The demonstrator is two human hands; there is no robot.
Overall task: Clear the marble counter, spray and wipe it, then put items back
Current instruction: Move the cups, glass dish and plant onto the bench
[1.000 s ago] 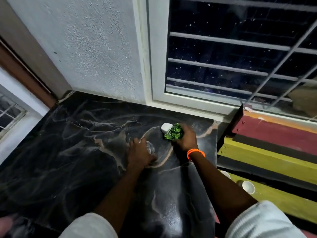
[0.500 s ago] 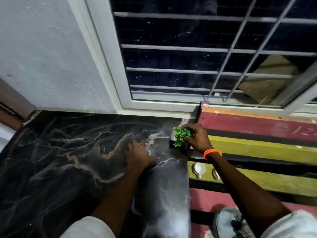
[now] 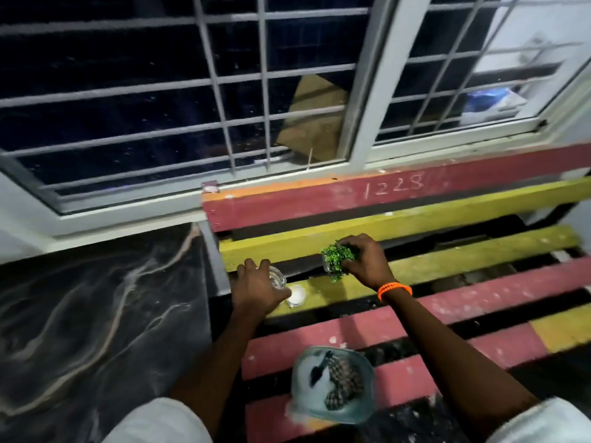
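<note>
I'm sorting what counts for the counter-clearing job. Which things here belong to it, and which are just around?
Part of the job:
- marble counter
- small green plant held in the right hand
- clear glass held in the left hand
- small white cup on the slatted bench
- glass dish on the bench

Just around:
- barred window
- orange wristband

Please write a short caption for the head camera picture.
Left hand carries a glass, right hand a small green plant, over the painted bench.

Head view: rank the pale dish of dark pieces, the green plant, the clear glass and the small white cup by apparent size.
1. Pale dish, though nearest the camera.
2. Green plant.
3. Clear glass and small white cup: both partly hidden by the left hand, so unranked.
</note>
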